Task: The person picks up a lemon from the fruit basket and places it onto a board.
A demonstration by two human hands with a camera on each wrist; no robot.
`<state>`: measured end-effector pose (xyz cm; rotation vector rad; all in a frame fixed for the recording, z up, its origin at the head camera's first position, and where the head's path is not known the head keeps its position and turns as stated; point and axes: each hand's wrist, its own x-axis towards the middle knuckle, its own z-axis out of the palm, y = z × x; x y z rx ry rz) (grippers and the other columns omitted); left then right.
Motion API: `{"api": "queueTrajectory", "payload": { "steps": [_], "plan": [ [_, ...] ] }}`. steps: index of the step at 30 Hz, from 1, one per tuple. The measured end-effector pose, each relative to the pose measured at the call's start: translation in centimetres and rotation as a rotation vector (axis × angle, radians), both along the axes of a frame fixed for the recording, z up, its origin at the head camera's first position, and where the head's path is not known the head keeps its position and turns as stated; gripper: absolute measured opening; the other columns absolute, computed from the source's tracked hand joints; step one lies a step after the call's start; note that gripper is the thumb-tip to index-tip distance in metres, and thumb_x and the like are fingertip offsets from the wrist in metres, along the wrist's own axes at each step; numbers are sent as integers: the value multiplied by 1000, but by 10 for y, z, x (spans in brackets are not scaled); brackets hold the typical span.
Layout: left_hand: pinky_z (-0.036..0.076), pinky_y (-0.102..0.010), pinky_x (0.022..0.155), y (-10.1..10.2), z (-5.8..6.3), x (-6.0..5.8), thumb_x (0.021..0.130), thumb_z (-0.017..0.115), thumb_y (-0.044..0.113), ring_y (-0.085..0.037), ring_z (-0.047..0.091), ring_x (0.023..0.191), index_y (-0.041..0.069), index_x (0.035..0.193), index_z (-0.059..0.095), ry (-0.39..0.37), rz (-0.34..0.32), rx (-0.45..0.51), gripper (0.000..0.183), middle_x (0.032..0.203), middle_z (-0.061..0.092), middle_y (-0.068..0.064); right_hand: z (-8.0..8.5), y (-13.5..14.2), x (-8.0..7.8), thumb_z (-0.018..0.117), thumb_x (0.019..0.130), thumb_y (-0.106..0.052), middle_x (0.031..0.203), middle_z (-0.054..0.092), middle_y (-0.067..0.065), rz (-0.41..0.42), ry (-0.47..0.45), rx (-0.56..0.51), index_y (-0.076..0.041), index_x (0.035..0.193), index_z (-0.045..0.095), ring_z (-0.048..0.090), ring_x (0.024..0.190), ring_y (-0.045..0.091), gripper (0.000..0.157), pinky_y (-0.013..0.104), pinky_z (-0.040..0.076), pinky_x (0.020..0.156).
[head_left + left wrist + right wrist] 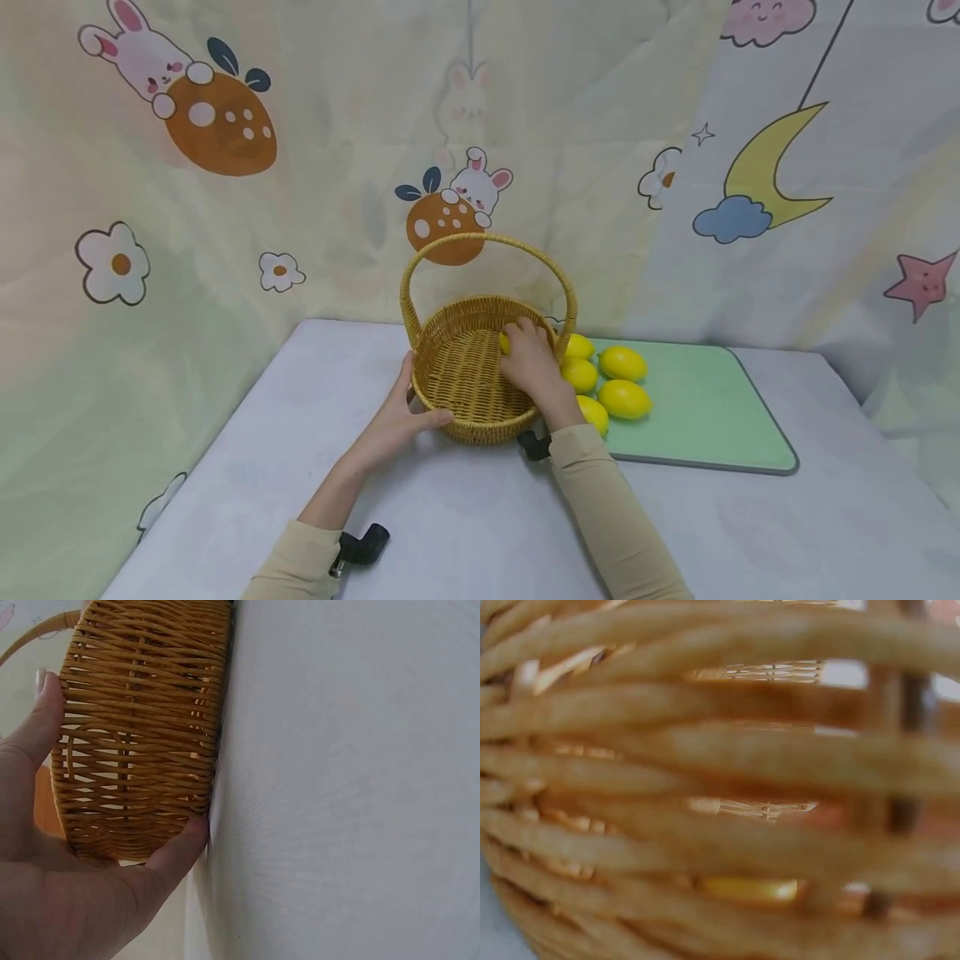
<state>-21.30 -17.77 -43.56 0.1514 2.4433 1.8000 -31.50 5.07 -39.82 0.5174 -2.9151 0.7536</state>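
A round wicker basket (472, 367) with a tall arched handle (487, 237) stands on the table. My left hand (397, 421) holds its left side, the thumb by the front rim; the left wrist view shows that hand (67, 892) spread against the woven wall (142, 735). Reaching inside over the right rim, my right hand (531, 360) holds a yellow lemon (504, 342), mostly covered by the fingers. In the right wrist view the weave (705, 765) fills the frame, with a strip of yellow (750, 889) behind it.
Several lemons (625, 400) lie right of the basket on a green board (705, 408) with a dark edge. A white cloth covers the table (465, 517). Behind hangs a curtain (337, 167) printed with rabbits and flowers.
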Motion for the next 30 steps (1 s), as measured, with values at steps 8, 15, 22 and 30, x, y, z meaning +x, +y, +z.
{"api": "queueTrajectory", "payload": {
  "steps": [8,15,22,30],
  "plan": [
    [1,-66,120,0,0,-1,85,79,36,-27,-1,156,49,152,-16,0,4,1,117,167,-7,9,1,1,-2,61,91,-3,138,54,14,88,-16,-17,-3,135,59,53,123,34,45,46,45,105],
    [2,-68,119,0,-1,-1,85,78,35,-28,-1,156,49,152,-15,5,-3,-1,116,168,-6,8,3,0,6,66,90,-7,147,50,18,145,-83,74,-6,143,52,48,136,36,56,48,39,114],
    [1,-68,119,-1,0,-2,85,79,36,-27,-2,156,51,151,-15,14,-6,-2,116,167,-7,9,8,1,18,64,87,-5,140,54,20,93,-80,144,-6,147,47,58,114,31,63,44,49,94],
    [2,-67,120,-4,-3,-2,85,78,37,-26,-1,156,48,152,-15,20,-9,-7,116,167,-7,11,11,0,24,66,84,-6,134,60,17,84,-91,130,-5,142,53,56,98,26,60,38,47,79]
  ]
}}
